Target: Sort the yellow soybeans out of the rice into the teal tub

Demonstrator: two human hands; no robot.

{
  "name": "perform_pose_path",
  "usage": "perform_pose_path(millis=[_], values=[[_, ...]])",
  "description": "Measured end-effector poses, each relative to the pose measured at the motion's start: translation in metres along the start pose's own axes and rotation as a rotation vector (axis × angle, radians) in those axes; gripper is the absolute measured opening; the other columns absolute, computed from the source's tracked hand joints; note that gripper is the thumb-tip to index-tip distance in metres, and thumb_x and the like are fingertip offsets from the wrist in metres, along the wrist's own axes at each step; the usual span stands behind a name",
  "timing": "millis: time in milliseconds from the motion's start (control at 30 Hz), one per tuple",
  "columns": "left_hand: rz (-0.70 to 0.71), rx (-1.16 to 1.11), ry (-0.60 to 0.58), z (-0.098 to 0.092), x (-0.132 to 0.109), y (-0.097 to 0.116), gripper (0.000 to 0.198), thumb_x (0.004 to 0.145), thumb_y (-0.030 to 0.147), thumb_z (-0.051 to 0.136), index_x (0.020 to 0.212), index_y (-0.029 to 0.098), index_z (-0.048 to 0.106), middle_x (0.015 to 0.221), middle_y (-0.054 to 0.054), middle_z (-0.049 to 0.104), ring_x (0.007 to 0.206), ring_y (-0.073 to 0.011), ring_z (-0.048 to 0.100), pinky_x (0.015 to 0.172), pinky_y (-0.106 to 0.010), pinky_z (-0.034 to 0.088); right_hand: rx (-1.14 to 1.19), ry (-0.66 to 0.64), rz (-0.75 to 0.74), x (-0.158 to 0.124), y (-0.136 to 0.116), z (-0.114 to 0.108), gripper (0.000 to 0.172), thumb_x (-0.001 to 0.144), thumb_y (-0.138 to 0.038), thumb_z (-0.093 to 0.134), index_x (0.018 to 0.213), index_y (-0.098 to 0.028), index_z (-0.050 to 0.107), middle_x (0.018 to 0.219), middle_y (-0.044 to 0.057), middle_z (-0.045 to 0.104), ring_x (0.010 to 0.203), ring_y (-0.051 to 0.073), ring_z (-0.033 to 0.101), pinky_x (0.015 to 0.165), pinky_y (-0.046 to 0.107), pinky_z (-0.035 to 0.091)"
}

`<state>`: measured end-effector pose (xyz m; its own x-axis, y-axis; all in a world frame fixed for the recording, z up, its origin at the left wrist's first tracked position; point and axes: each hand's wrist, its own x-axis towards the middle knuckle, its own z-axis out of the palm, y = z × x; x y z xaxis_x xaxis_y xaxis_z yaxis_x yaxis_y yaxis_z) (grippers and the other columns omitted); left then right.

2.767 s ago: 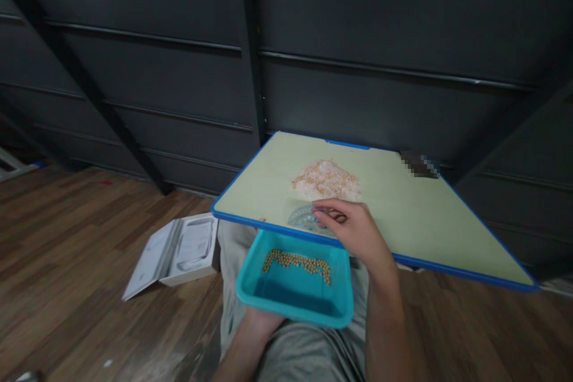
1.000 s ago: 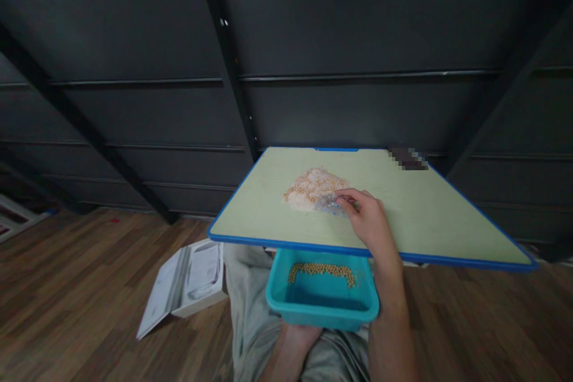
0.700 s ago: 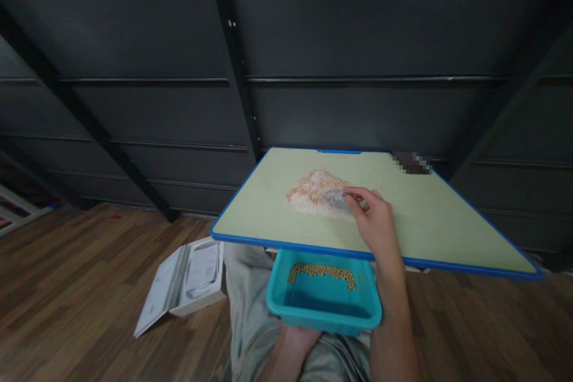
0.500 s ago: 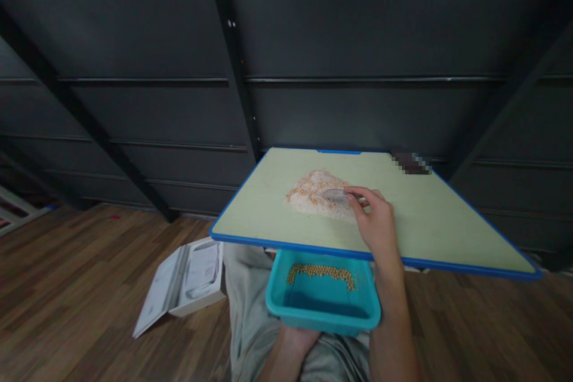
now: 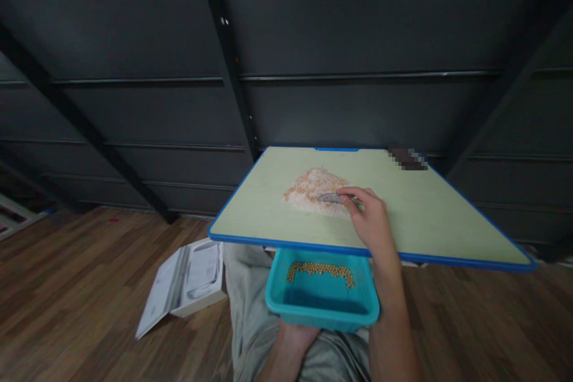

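A spoon is pinched between the thumb and fingers of my right hand. Its bowl rests at a heap of white rice-like grains mixed with yellowish beans, spread on a pale green tabletop with a blue rim. Below the table's near edge, a turquoise plastic basin sits over my lap. Round beans lie along its far side in a curved band. Under the basin's near side is my left hand, supporting it from below; its fingers are hidden.
On the wooden floor to the left lies an open white box with its lid folded out. A dark pixelated object rests at the table's far right corner. Dark metal panels stand behind the table.
The spoon has shifted slightly left and down within the heap, and its bowl shows a darker face. My left hand and the basin have hardly moved; the view has shifted a little.
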<state>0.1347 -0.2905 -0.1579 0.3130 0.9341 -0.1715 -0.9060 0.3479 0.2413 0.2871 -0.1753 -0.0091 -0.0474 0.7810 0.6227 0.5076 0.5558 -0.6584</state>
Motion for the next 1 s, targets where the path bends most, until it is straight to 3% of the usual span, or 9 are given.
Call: perform_pose_path(millis=[167,267,500,600,900,1000], values=[[0.024,0.0,0.049,0.009,-0.006,0.002,0.051,0.092,0.062,0.041,0.105,0.031,0.08,0.118,-0.005,0.082,0.139,-0.032,0.055,0.121,-0.058,0.031,0.04,0.015,0.011,-0.001,-0.003,0.0,0.019,0.095,-0.026,0.06,0.101,-0.025,0.077,0.102,0.007,0.077,0.096,0.025,0.069,0.089,0.041,0.051],[0.008,-0.001,0.019,0.017,-0.01,0.004,0.047,0.092,0.057,0.044,0.094,0.03,0.082,0.11,-0.003,0.084,0.139,-0.031,0.055,0.123,-0.056,0.028,0.053,0.018,0.013,-0.001,-0.004,0.0,0.019,0.094,-0.026,0.06,0.101,-0.025,0.077,0.102,0.007,0.077,0.096,0.026,0.069,0.09,0.041,0.051],[-0.002,-0.019,0.077,-0.001,-0.005,0.001,0.045,0.087,0.062,0.05,0.098,0.031,0.082,0.11,-0.006,0.084,0.137,-0.0343,0.057,0.12,-0.06,0.03,0.08,0.004,0.032,-0.002,-0.006,0.0,0.018,0.094,-0.027,0.06,0.1,-0.026,0.077,0.104,0.007,0.077,0.098,0.026,0.069,0.09,0.041,0.052],[0.0,-0.01,0.062,0.0,-0.004,0.001,0.045,0.087,0.063,0.049,0.1,0.033,0.081,0.113,-0.005,0.083,0.138,-0.0351,0.055,0.12,-0.062,0.029,0.094,0.007,0.032,-0.002,-0.007,0.0,0.017,0.093,-0.026,0.061,0.1,-0.025,0.077,0.104,0.006,0.078,0.099,0.026,0.069,0.091,0.041,0.051],[-0.004,0.03,-0.025,0.037,-0.001,0.001,0.054,0.089,0.064,0.043,0.118,0.031,0.075,0.133,-0.006,0.075,0.144,-0.0345,0.049,0.12,-0.063,0.031,0.08,-0.02,0.034,-0.002,-0.003,0.001,0.019,0.093,-0.027,0.06,0.101,-0.025,0.077,0.106,0.006,0.078,0.099,0.026,0.07,0.091,0.042,0.052],[-0.004,0.082,-0.029,0.043,-0.004,0.001,0.058,0.088,0.068,0.041,0.115,0.031,0.077,0.132,-0.004,0.075,0.144,-0.0342,0.049,0.121,-0.061,0.031,0.087,-0.026,0.037,-0.002,-0.003,0.001,0.019,0.093,-0.028,0.06,0.101,-0.025,0.077,0.105,0.007,0.078,0.098,0.027,0.07,0.091,0.042,0.052]])
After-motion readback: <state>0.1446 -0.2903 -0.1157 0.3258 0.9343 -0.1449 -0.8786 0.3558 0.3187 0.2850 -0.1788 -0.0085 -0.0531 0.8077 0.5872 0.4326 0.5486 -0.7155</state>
